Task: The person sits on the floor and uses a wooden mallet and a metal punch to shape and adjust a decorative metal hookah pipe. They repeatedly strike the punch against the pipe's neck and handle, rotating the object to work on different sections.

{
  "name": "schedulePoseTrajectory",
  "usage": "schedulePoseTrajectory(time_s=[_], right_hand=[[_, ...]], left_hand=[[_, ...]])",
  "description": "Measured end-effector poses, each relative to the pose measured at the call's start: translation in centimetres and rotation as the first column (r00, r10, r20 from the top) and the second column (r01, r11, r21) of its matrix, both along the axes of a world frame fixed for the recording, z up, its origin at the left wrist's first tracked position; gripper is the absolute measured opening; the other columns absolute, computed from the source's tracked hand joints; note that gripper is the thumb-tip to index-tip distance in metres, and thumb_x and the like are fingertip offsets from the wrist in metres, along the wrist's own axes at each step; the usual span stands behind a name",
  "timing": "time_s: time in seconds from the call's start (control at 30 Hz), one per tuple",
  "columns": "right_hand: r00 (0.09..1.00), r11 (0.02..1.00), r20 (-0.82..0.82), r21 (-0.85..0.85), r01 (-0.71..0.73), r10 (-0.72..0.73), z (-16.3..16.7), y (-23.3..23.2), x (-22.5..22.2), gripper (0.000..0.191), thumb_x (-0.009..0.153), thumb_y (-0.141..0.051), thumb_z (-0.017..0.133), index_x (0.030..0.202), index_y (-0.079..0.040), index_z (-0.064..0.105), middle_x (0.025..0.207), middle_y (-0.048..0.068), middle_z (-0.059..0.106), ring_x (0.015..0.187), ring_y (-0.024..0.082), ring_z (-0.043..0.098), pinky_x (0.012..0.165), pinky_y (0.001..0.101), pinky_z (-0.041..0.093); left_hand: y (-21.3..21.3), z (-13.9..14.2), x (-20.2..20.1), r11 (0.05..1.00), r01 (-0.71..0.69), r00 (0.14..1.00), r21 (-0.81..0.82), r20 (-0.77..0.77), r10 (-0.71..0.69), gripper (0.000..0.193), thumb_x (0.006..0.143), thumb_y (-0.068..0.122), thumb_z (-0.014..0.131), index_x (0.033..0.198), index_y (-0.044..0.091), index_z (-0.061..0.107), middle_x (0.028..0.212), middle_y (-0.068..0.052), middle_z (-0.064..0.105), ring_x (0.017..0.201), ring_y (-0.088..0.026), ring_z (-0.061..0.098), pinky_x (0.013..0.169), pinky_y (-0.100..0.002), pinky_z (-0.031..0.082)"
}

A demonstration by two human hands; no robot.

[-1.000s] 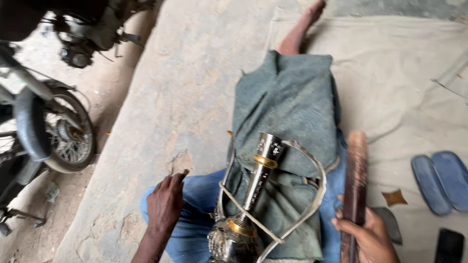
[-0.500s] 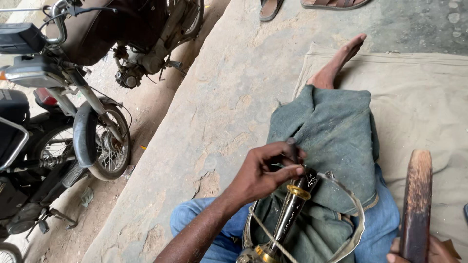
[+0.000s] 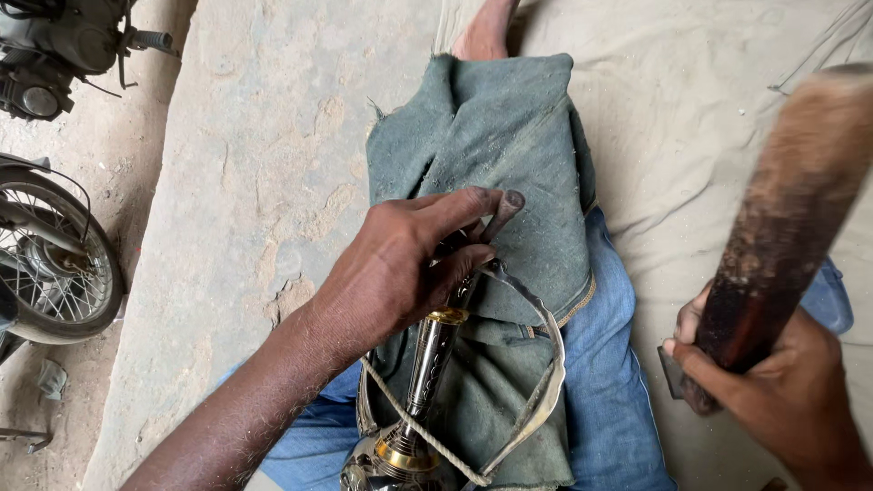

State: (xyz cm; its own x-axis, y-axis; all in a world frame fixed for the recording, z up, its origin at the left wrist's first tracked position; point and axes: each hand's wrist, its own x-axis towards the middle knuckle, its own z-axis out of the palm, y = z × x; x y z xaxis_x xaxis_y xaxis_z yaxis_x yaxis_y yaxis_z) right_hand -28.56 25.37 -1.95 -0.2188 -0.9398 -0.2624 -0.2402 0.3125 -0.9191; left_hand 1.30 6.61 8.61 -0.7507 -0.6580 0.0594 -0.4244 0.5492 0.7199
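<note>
Left hand (image 3: 396,273) pinching a chisel (image 3: 498,214) atop a brass stem (image 3: 432,359) (on green cloth (image 3: 496,136)), right hand (image 3: 773,386) gripping a wooden mallet (image 3: 787,218)

The cloth (image 3: 496,136) is dusty green, the jeans (image 3: 605,364) blue, the wooden stick (image 3: 787,218) dark brown and tan.

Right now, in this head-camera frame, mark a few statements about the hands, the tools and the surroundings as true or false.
1. The left hand rests at the upper end of the dark metal stem with brass bands. True.
2. The right hand is empty. False: it grips a dark worn wooden club, held raised.
3. A grey-green coarse cloth covers the outstretched leg. True.
4. A bicycle stands on the right. False: a spoked motorbike wheel is at the left edge.
5. The stem lies on the bare concrete. False: it lies on the cloth over the lap.
</note>
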Motion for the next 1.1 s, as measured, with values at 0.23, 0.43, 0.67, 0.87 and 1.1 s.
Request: schedulePoseTrajectory(time_s=[0.23, 0.43, 0.67, 0.87, 1.1], right_hand=[[0.889, 0.99, -0.456, -0.106, -0.095, 0.036, 2.0, -2.3, -1.4, 0.029, 0.086, 0.009, 0.072, 0.112, 0.001, 0.062, 0.088, 0.012, 0.067, 0.079, 0.016, 0.072, 0.07, 0.0316, 0.061], [0.895, 0.995, -0.439, -0.017, -0.102, 0.085, 4.7, -4.5, -0.7, 0.039, 0.087, 0.009, 0.071, 0.123, 0.001, 0.061, 0.085, 0.01, 0.067, 0.076, 0.014, 0.071, 0.068, 0.03, 0.058], [0.778, 0.961, -0.564, 0.139, -0.24, 0.276, 5.6, -6.0, -0.7, 0.04, 0.085, 0.007, 0.071, 0.123, -0.004, 0.064, 0.082, 0.008, 0.065, 0.071, 0.014, 0.067, 0.065, 0.0304, 0.054], [0.778, 0.95, -0.546, 0.198, -0.241, 0.311, 4.9, -5.8, -1.7, 0.039, 0.086, 0.006, 0.072, 0.122, -0.005, 0.064, 0.077, 0.008, 0.061, 0.061, 0.015, 0.065, 0.056, 0.0318, 0.055], [0.773, 0.962, -0.576, 0.107, -0.252, 0.267, 6.3, -7.3, 0.1, 0.035, 0.082, 0.007, 0.072, 0.116, -0.001, 0.065, 0.074, 0.008, 0.062, 0.061, 0.015, 0.063, 0.057, 0.0315, 0.052]], left_hand=[[0.5, 0.4, -1.3, 0.999, 0.034, 0.985, 0.005, 0.168, -0.035, 0.04, 0.099, 0.019, 0.067, 0.138, 0.017, 0.059, 0.112, -0.012, 0.075, 0.082, -0.028, 0.077, 0.068, -0.04, 0.065], [0.7, 0.6, -1.6, 1.0, 0.019, 0.973, -0.008, 0.231, -0.017, 0.042, 0.097, 0.019, 0.066, 0.138, 0.016, 0.059, 0.103, -0.012, 0.074, 0.078, -0.029, 0.076, 0.063, -0.04, 0.063], [0.5, 0.3, -1.3, 0.999, 0.017, 0.987, -0.042, 0.161, -0.01, 0.037, 0.096, 0.018, 0.071, 0.131, 0.011, 0.061, 0.102, -0.013, 0.074, 0.079, -0.03, 0.075, 0.064, -0.042, 0.062], [0.4, 0.3, -1.2, 1.0, -0.012, 0.986, -0.025, 0.163, 0.016, 0.037, 0.094, 0.017, 0.072, 0.13, 0.011, 0.062, 0.1, -0.015, 0.074, 0.076, -0.033, 0.074, 0.063, -0.043, 0.06], [0.6, 0.5, -1.2, 1.0, -0.005, 0.985, -0.023, 0.171, 0.009, 0.038, 0.095, 0.016, 0.07, 0.132, 0.012, 0.062, 0.101, -0.015, 0.073, 0.077, -0.034, 0.073, 0.064, -0.044, 0.061]])
